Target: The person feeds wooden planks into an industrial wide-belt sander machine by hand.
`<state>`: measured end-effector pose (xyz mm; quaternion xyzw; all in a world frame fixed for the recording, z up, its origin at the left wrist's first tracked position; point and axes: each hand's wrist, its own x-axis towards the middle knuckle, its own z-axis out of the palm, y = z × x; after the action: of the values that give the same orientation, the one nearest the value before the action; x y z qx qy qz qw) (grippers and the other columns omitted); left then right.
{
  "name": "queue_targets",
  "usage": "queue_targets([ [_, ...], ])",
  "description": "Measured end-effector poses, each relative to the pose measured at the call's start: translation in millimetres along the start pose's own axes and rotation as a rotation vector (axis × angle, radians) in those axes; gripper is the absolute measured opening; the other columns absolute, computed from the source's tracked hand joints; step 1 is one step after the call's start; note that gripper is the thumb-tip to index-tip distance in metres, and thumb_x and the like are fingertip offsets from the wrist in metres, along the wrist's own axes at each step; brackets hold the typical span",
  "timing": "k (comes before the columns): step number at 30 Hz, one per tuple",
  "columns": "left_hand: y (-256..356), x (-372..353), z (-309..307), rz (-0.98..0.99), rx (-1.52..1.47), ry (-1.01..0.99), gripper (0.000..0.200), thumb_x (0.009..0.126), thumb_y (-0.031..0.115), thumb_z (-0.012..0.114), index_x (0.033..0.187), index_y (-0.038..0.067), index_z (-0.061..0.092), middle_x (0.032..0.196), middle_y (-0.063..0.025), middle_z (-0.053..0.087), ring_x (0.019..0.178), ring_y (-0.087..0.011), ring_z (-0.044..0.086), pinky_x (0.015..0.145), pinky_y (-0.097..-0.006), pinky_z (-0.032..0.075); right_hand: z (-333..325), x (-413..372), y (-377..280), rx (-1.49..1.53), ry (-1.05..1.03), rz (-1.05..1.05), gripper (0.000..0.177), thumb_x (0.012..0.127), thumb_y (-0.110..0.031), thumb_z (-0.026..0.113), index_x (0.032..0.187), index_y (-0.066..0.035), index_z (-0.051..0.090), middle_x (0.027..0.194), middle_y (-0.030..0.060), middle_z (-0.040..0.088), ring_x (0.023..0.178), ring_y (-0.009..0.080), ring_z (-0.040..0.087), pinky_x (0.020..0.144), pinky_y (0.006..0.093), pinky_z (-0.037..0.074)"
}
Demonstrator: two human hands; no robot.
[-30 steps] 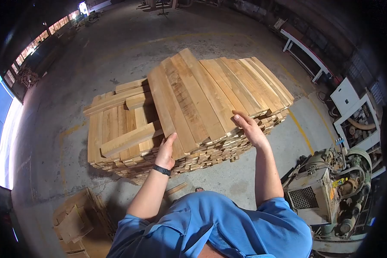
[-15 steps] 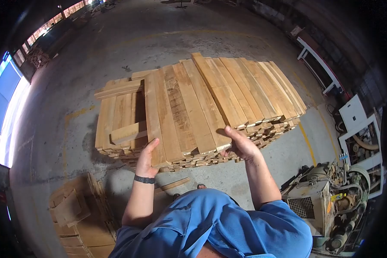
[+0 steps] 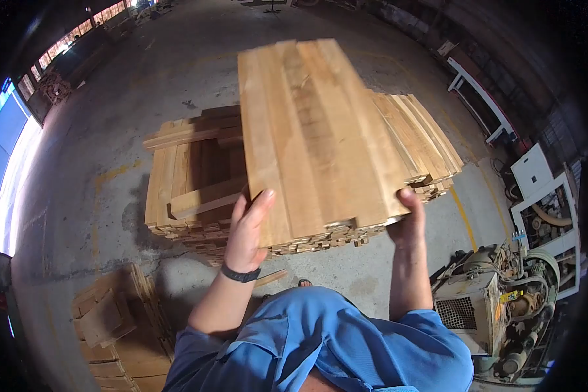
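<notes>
Several wooden boards (image 3: 317, 144) lie side by side as one flat bundle, lifted and tilted up above the stack. My left hand (image 3: 247, 225) grips the bundle's near left corner, thumb on top. At the near right corner my right hand (image 3: 409, 215) is closed on the same boards, thumb on top and fingers hidden beneath. Under and behind them is the large stack of boards (image 3: 438, 140), its layers showing along the near edge. On its left part a short board (image 3: 206, 198) lies crosswise near a gap, with more boards (image 3: 189, 136) across the far left.
A machine with a grille and hoses (image 3: 470, 307) stands at the lower right, beside a white frame (image 3: 555, 242). Flattened cardboard (image 3: 121, 326) lies at the lower left. A white bench (image 3: 480, 98) is against the far right wall. A bright doorway (image 3: 13, 176) opens at left.
Both hands have raised the bundle of boards off the stack's top, up and closer to me. The layer beneath now shows dark at its left. My right hand has shifted rightward.
</notes>
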<state>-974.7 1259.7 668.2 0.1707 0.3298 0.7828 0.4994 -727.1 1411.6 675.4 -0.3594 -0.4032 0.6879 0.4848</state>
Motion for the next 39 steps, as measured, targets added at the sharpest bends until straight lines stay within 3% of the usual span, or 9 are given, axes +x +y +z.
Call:
queue_targets([
  [6, 2, 37, 82, 0.074, 0.101, -0.245, 0.046, 0.099, 0.019, 0.059, 0.138, 0.0, 0.044, 0.132, -0.0092, 0.057, 0.122, -0.0172, 0.055, 0.102, -0.033, 0.045, -41, 33, -92, 0.116, -0.185, -0.192, 0.059, 0.089, -0.036, 0.057, 0.132, 0.005, 0.052, 0.125, 0.0203, 0.063, 0.114, 0.0306, 0.064, 0.1, 0.0426, 0.051],
  [9, -9, 47, 87, 0.064, 0.203, -0.176, 0.082, 0.097, 0.028, 0.062, 0.155, -0.003, 0.011, 0.152, -0.0161, 0.037, 0.143, -0.0198, 0.03, 0.118, -0.0351, 0.02, -88, 72, -104, -0.187, -0.123, -0.116, 0.058, 0.094, -0.035, 0.054, 0.137, 0.003, 0.048, 0.128, 0.0193, 0.062, 0.114, 0.0285, 0.063, 0.1, 0.0389, 0.049],
  [11, 7, 61, 49, -0.236, -0.086, -0.137, 0.09, 0.097, 0.037, 0.06, 0.155, -0.003, 0.004, 0.159, -0.0168, 0.023, 0.148, -0.022, 0.019, 0.119, -0.0425, 0.011, -95, 78, -101, -0.496, -0.125, -0.147, 0.061, 0.098, -0.037, 0.053, 0.147, -0.003, 0.041, 0.143, 0.0186, 0.051, 0.126, 0.0261, 0.053, 0.106, 0.0371, 0.04],
  [16, -72, 81, 11, -0.065, 0.422, -0.016, 0.099, 0.095, 0.045, 0.061, 0.155, -0.003, 0.0, 0.162, -0.02, 0.012, 0.151, -0.025, 0.01, 0.12, -0.045, 0.006, -132, 86, -57, -0.914, -0.268, -0.157, 0.062, 0.097, -0.045, 0.058, 0.147, -0.01, 0.045, 0.151, 0.0138, 0.044, 0.14, 0.0285, 0.039, 0.115, 0.0438, 0.031],
  [20, -95, 93, 28, -0.077, 0.37, -0.048, 0.098, 0.091, 0.046, 0.067, 0.151, -0.004, 0.009, 0.158, -0.0217, 0.017, 0.148, -0.0249, 0.016, 0.121, -0.037, 0.01, -113, 78, -47, -1.005, -0.29, -0.156, 0.064, 0.094, -0.048, 0.062, 0.142, -0.008, 0.05, 0.146, 0.0144, 0.05, 0.132, 0.0281, 0.049, 0.109, 0.0423, 0.039],
  [23, -93, 96, 47, -0.015, 0.369, -0.108, 0.072, 0.093, 0.043, 0.065, 0.143, -0.003, 0.04, 0.146, -0.0141, 0.045, 0.139, -0.0217, 0.035, 0.118, -0.0367, 0.02, -112, 81, -30, -0.991, -0.185, -0.285, 0.058, 0.093, -0.042, 0.066, 0.136, -0.005, 0.055, 0.138, 0.0161, 0.055, 0.127, 0.0302, 0.052, 0.106, 0.0418, 0.042],
  [26, -107, 126, 26, -0.22, 0.278, -0.163, 0.112, 0.086, 0.043, 0.073, 0.152, -0.01, 0.0, 0.159, -0.0241, 0.019, 0.15, -0.0278, 0.015, 0.121, -0.0377, 0.009, -111, 80, -14, -1.092, -0.031, -0.462, 0.052, 0.091, -0.037, 0.068, 0.131, -0.003, 0.059, 0.131, 0.0172, 0.057, 0.122, 0.0317, 0.053, 0.103, 0.0415, 0.042],
  [31, -103, 125, 47, -0.183, 0.338, -0.102, 0.06, 0.087, 0.027, 0.072, 0.131, -0.005, 0.048, 0.129, -0.0149, 0.057, 0.124, -0.0223, 0.051, 0.106, -0.0355, 0.038, -90, 61, 7, -1.305, -0.023, -0.591, 0.046, 0.09, -0.036, 0.068, 0.122, -0.002, 0.065, 0.128, 0.0159, 0.06, 0.119, 0.0331, 0.052, 0.102, 0.0425, 0.042],
  [39, -87, 84, 16, -0.219, 0.194, -0.111, 0.026, 0.092, 0.017, 0.064, 0.111, 0.0, 0.064, 0.106, -0.0078, 0.068, 0.098, -0.0175, 0.065, 0.087, -0.0326, 0.054, -66, 19, 18, -1.043, -0.05, -0.577, 0.059, 0.09, -0.034, 0.07, 0.135, -0.001, 0.054, 0.137, 0.0187, 0.053, 0.13, 0.0335, 0.047, 0.107, 0.0422, 0.039],
])
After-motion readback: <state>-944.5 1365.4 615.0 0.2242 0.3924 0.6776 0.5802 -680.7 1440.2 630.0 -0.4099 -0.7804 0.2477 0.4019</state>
